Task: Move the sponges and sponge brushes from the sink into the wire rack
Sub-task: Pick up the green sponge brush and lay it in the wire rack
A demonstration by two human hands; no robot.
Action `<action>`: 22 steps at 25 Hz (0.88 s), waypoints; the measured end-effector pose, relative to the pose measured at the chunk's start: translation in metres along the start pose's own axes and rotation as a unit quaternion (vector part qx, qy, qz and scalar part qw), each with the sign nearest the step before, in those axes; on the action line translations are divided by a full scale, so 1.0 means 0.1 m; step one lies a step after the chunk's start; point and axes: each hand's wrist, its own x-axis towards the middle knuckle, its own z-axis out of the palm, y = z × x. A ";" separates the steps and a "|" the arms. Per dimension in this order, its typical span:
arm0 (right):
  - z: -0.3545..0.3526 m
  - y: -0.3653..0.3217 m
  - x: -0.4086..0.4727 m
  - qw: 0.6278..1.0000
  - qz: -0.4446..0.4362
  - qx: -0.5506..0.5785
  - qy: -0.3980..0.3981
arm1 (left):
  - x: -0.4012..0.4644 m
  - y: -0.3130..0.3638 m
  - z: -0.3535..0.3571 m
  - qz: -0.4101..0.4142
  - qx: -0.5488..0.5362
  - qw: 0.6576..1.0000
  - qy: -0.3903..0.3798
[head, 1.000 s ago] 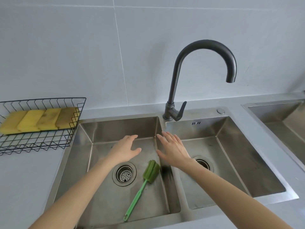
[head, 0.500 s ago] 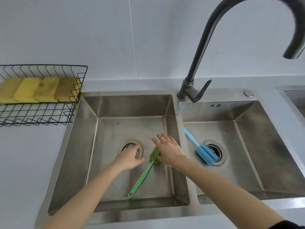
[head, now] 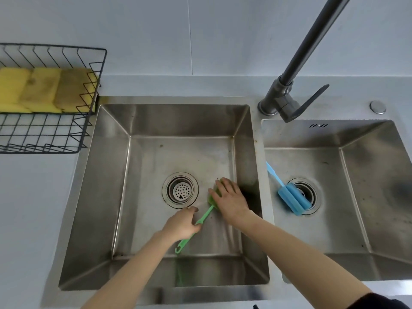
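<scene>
A: Started wide: grey bench (head: 33, 197), double sink (head: 256, 139) sunk into it, dark faucet (head: 289, 94) behind the divider. Where stood the wire rack (head: 55, 134)?

B: Far left on the bench, just beside the left basin's rim. Already held yellow sponges (head: 44, 90), packed side by side along its back.

A: And left in the sink?

B: Two brushes. Blue sponge brush (head: 292, 199) in the right basin, foam head lying over the drain, handle pointing up and left toward the divider. Touched by neither hand. Green sponge brush (head: 206, 216) on the floor of the left basin, just right of the strainer (head: 180, 190).

A: Long axis of the green one?

B: Diagonal. Foam head up and to the right, loop end of the handle down and to the left, toward the near wall.

A: Hands?

B: Both down on it. Right hand (head: 229, 199) laid flat over the foam head, fingers spread, hiding most of it; pressing or gripping, could not tell. Left hand (head: 181, 224) curled around the middle of the handle, thumb across it, apparently clamped.

A: Nearer the rack?

B: The left, clearly. Rack lay up and well to the left of the brush, so probably a lift by the handle, then a swing that way over the basin rim. Not yet raised off the steel.
</scene>
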 end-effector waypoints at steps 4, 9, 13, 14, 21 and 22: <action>0.06 0.01 0.07 1.000 0.012 0.016 0.019 | 0.06 -0.04 0.07 -0.012 -0.002 1.000 -0.001; 0.02 0.01 0.13 0.999 0.023 0.014 0.045 | 0.09 -0.10 0.11 -0.020 0.010 1.000 -0.002; -0.01 0.03 0.09 0.998 0.037 0.018 0.051 | 0.05 -0.18 0.04 -0.022 -0.017 0.999 0.020; -0.02 0.04 0.06 0.998 0.043 0.021 0.051 | 0.03 -0.21 0.00 -0.021 -0.029 0.999 0.030; -0.15 0.02 -0.09 0.995 0.066 0.034 0.067 | -0.13 -0.35 -0.46 -0.001 -0.112 0.988 0.111; -0.18 0.00 -0.12 0.994 0.068 0.035 0.074 | -0.16 -0.35 -0.53 0.007 -0.126 0.985 0.118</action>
